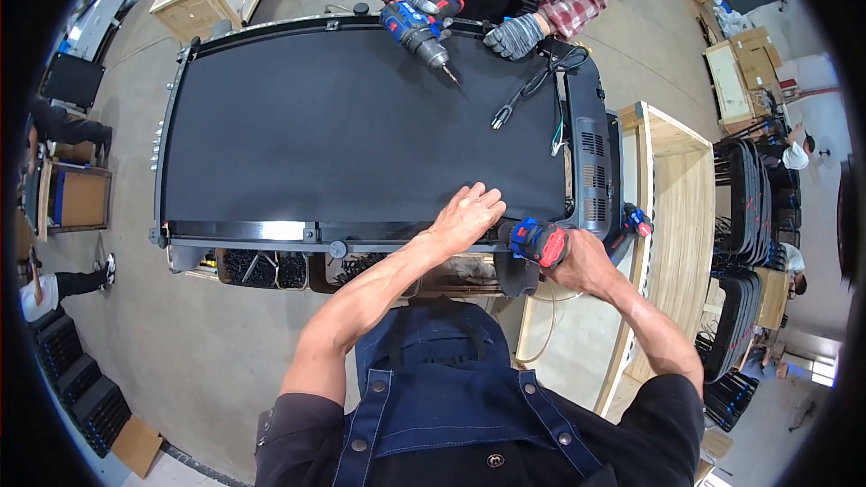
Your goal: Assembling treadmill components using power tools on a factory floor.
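A treadmill (361,117) lies across in front of me, with a wide black belt and a dark metal frame. My right hand (585,263) grips a blue and red cordless drill (538,242), its front end pointing left at the near rail by the vented motor cover (593,171). My left hand (469,216) is just left of the drill, over the near edge of the belt. Its fingers are curled together; anything between them is hidden. A black power cord (532,90) with a plug lies on the belt's far right part, near some thin loose wires (557,137).
Across the treadmill, a co-worker's gloved hand holds another drill (415,32); their other glove (514,37) rests on the far rail. Bins of small dark parts (262,268) sit under the near rail. An open wooden crate (677,207) and another red-and-blue tool (635,220) are at right.
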`<move>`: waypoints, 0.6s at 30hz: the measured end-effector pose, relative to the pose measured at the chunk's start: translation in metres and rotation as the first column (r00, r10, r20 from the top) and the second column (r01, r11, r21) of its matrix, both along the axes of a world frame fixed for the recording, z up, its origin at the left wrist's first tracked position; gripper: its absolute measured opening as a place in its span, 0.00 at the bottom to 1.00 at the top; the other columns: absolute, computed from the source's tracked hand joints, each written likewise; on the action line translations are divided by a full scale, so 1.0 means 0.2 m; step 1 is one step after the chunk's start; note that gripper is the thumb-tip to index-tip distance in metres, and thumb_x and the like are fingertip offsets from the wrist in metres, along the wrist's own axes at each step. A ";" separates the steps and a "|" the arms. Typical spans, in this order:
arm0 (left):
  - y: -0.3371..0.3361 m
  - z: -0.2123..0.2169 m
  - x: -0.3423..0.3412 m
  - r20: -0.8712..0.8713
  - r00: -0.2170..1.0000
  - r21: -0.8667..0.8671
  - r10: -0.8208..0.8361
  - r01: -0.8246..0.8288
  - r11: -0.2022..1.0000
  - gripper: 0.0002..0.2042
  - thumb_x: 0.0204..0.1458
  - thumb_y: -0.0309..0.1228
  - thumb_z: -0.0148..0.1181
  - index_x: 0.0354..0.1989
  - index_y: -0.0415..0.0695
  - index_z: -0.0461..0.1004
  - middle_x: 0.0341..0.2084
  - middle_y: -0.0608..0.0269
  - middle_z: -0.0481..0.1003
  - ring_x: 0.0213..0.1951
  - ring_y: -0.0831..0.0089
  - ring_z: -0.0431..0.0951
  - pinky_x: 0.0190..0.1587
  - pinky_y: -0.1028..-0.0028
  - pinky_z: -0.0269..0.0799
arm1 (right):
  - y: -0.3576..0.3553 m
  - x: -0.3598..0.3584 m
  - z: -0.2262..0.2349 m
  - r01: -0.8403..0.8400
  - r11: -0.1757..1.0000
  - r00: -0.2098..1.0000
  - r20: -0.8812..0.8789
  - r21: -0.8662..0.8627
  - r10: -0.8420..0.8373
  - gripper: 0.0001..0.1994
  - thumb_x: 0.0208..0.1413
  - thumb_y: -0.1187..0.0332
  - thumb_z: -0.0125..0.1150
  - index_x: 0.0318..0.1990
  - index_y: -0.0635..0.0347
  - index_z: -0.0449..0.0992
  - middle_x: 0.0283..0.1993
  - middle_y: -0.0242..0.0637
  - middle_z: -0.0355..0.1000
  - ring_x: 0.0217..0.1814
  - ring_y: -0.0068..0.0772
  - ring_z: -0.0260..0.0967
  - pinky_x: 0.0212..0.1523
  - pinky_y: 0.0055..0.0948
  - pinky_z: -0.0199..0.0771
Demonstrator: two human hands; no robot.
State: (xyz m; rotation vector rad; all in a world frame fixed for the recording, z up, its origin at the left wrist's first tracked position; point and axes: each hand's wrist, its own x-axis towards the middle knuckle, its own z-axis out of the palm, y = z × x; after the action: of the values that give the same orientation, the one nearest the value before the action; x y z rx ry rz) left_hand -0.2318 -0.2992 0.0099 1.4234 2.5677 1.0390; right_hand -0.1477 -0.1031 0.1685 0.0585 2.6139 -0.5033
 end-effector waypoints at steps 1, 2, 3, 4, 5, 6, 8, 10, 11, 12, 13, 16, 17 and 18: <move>0.00 -0.01 0.00 0.007 1.000 -0.004 -0.007 0.007 1.000 0.04 0.52 0.28 0.56 0.30 0.43 0.69 0.33 0.60 0.67 0.43 0.60 0.70 0.43 0.61 0.70 | -0.01 -0.04 0.03 -0.040 0.999 0.997 0.070 0.032 0.038 0.12 0.42 0.68 0.66 0.36 0.63 0.80 0.31 0.54 0.78 0.38 0.60 0.76 0.40 0.49 0.77; 0.00 -0.01 0.00 0.014 1.000 0.006 -0.017 0.017 1.000 0.04 0.52 0.28 0.56 0.30 0.43 0.69 0.33 0.60 0.67 0.43 0.60 0.70 0.43 0.61 0.70 | -0.02 -0.07 0.03 -0.030 0.999 0.997 0.077 0.042 0.027 0.12 0.42 0.68 0.66 0.36 0.63 0.80 0.31 0.54 0.78 0.38 0.60 0.76 0.40 0.49 0.77; 0.00 -0.02 0.00 0.012 1.000 0.025 -0.012 0.011 1.000 0.03 0.51 0.27 0.57 0.30 0.43 0.70 0.33 0.60 0.67 0.43 0.61 0.70 0.43 0.61 0.70 | -0.04 -0.10 0.03 -0.046 0.997 0.990 0.137 0.068 0.036 0.12 0.42 0.68 0.66 0.36 0.63 0.80 0.31 0.54 0.78 0.38 0.60 0.77 0.41 0.49 0.78; -0.01 -0.02 -0.01 0.011 1.000 0.045 -0.006 0.005 0.999 0.03 0.51 0.27 0.57 0.30 0.43 0.71 0.33 0.60 0.67 0.43 0.61 0.71 0.43 0.62 0.70 | -0.05 -0.14 0.05 -0.063 0.994 0.980 0.197 0.094 0.043 0.13 0.41 0.68 0.66 0.36 0.63 0.80 0.32 0.53 0.78 0.39 0.59 0.77 0.42 0.49 0.78; -0.01 -0.03 -0.01 0.017 1.000 0.058 -0.014 0.013 0.998 0.03 0.51 0.27 0.57 0.30 0.43 0.71 0.33 0.60 0.67 0.43 0.61 0.71 0.43 0.62 0.70 | -0.08 -0.17 0.07 -0.064 0.987 0.971 0.237 0.145 0.028 0.12 0.40 0.68 0.67 0.34 0.64 0.80 0.32 0.53 0.79 0.39 0.59 0.77 0.44 0.48 0.78; -0.01 -0.02 -0.01 0.036 0.999 0.052 -0.014 0.012 0.999 0.03 0.51 0.27 0.58 0.31 0.43 0.72 0.34 0.61 0.67 0.43 0.61 0.71 0.43 0.62 0.70 | -0.10 -0.18 0.08 -0.061 0.985 0.970 0.243 0.159 0.020 0.12 0.40 0.68 0.67 0.34 0.64 0.80 0.32 0.53 0.79 0.39 0.59 0.77 0.44 0.48 0.78; -0.01 -0.02 -0.02 0.057 0.998 0.057 -0.015 0.012 0.998 0.02 0.50 0.27 0.58 0.31 0.43 0.72 0.34 0.61 0.68 0.43 0.62 0.71 0.43 0.63 0.70 | -0.12 -0.19 0.10 -0.015 0.982 0.966 0.255 0.187 -0.034 0.11 0.40 0.69 0.67 0.31 0.65 0.80 0.32 0.54 0.78 0.39 0.58 0.77 0.44 0.46 0.79; -0.01 -0.04 0.00 -0.025 1.000 0.075 0.012 -0.010 0.997 0.02 0.50 0.27 0.58 0.31 0.43 0.73 0.35 0.62 0.69 0.43 0.62 0.71 0.43 0.63 0.70 | -0.15 -0.17 0.08 0.024 0.979 0.971 0.230 0.202 -0.072 0.10 0.39 0.70 0.66 0.30 0.66 0.80 0.31 0.55 0.78 0.39 0.58 0.78 0.43 0.46 0.79; -0.01 -0.05 0.01 -0.026 0.999 0.079 0.020 -0.017 0.997 0.02 0.50 0.27 0.58 0.31 0.43 0.73 0.35 0.62 0.69 0.43 0.62 0.71 0.43 0.63 0.70 | -0.16 -0.18 0.08 -0.022 0.975 0.968 0.250 0.221 -0.035 0.10 0.39 0.70 0.66 0.30 0.66 0.80 0.30 0.55 0.78 0.38 0.58 0.78 0.43 0.46 0.79; -0.02 -0.05 0.00 -0.011 1.000 0.096 0.012 -0.010 0.995 0.02 0.50 0.26 0.58 0.31 0.43 0.74 0.35 0.62 0.69 0.43 0.61 0.71 0.43 0.63 0.70 | -0.17 -0.18 0.08 -0.063 0.969 0.964 0.264 0.239 -0.003 0.10 0.39 0.70 0.65 0.30 0.66 0.80 0.30 0.55 0.78 0.38 0.58 0.78 0.43 0.46 0.78; -0.02 -0.04 0.00 0.004 1.000 0.111 0.006 -0.006 0.994 0.03 0.49 0.26 0.58 0.32 0.43 0.74 0.35 0.61 0.69 0.44 0.61 0.71 0.43 0.63 0.69 | -0.16 -0.18 0.07 -0.045 0.970 0.957 0.288 0.237 -0.026 0.10 0.39 0.70 0.65 0.30 0.65 0.80 0.29 0.55 0.78 0.37 0.59 0.78 0.42 0.46 0.78; -0.10 0.07 0.07 -0.025 0.991 0.129 0.133 -0.129 0.983 0.07 0.48 0.26 0.58 0.36 0.41 0.76 0.37 0.60 0.70 0.45 0.60 0.71 0.45 0.63 0.69 | -0.14 -0.17 0.08 -0.015 0.975 0.960 0.274 0.224 -0.048 0.10 0.40 0.70 0.64 0.31 0.65 0.80 0.30 0.54 0.78 0.38 0.59 0.77 0.42 0.46 0.78; -0.16 0.14 0.15 -0.033 0.976 0.251 0.215 -0.200 0.947 0.11 0.46 0.26 0.60 0.39 0.40 0.77 0.38 0.58 0.71 0.45 0.59 0.71 0.46 0.62 0.69 | -0.12 -0.17 0.08 -0.087 0.976 0.964 0.265 0.198 0.032 0.13 0.40 0.68 0.67 0.34 0.65 0.80 0.32 0.53 0.78 0.40 0.58 0.77 0.44 0.46 0.78; -0.22 0.12 0.27 -0.037 0.957 0.280 0.286 -0.265 0.923 0.12 0.46 0.26 0.62 0.41 0.40 0.77 0.37 0.57 0.72 0.44 0.59 0.72 0.46 0.63 0.70 | -0.10 -0.17 0.07 -0.093 0.978 0.965 0.258 0.188 0.042 0.13 0.40 0.68 0.67 0.34 0.65 0.80 0.32 0.53 0.78 0.40 0.58 0.77 0.44 0.46 0.78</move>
State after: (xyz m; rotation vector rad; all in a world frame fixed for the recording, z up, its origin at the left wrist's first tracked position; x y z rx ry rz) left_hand -0.1779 -0.3434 0.0345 1.1882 2.8331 1.4546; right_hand -0.1812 -0.1221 0.1823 0.0913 2.3963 -0.1930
